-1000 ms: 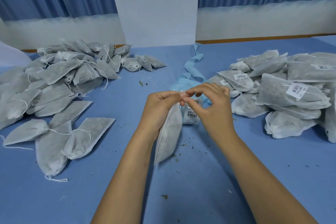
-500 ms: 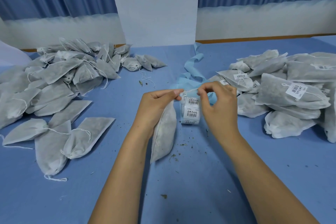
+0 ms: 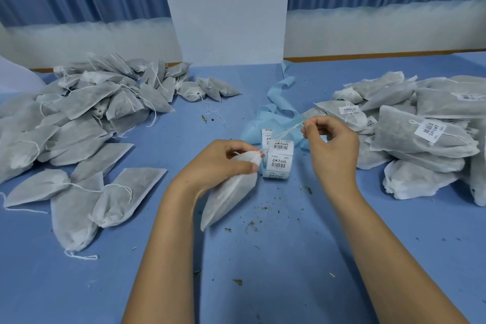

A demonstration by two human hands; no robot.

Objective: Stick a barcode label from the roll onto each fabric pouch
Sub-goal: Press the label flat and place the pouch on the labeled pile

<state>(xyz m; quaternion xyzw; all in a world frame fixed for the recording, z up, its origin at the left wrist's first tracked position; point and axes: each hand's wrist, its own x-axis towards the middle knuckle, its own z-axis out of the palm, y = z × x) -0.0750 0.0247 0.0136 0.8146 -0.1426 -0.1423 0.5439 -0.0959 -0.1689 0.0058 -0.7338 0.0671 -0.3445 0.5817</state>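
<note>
Left grip: the left hand (image 3: 218, 163) is curled round the gathered neck of one fabric pouch (image 3: 228, 194), thumb and fingers closed on the cloth. The body of the pouch hangs below the hand, tilted, its lower corner near or on the table (image 3: 263, 284); contact cannot be confirmed.
Right grip: the right hand (image 3: 332, 144) pinches the end of the drawstring (image 3: 285, 134) between thumb and forefinger, the other fingers loosely curled. It holds no label.
String: runs in a straight line from the pouch neck up to the right hand and passes above the label roll (image 3: 279, 158).
Roll: stands on the table between the hands, just beside the pouch neck, with printed barcodes facing the camera.
Backing strip (image 3: 276, 110): spent blue liner trails away behind the roll.
Stock: unlabelled pouches (image 3: 86, 113) are heaped at the left; labelled pouches (image 3: 426, 134) are heaped at the right.
Surface: herb crumbs (image 3: 252, 225) are scattered near the pouch.
Step in hand, as judged: drawing the pouch mouth shut, ahead of labelling.
Next move, as judged: release the string, peel one label from the roll, and press it flat onto this pouch.
</note>
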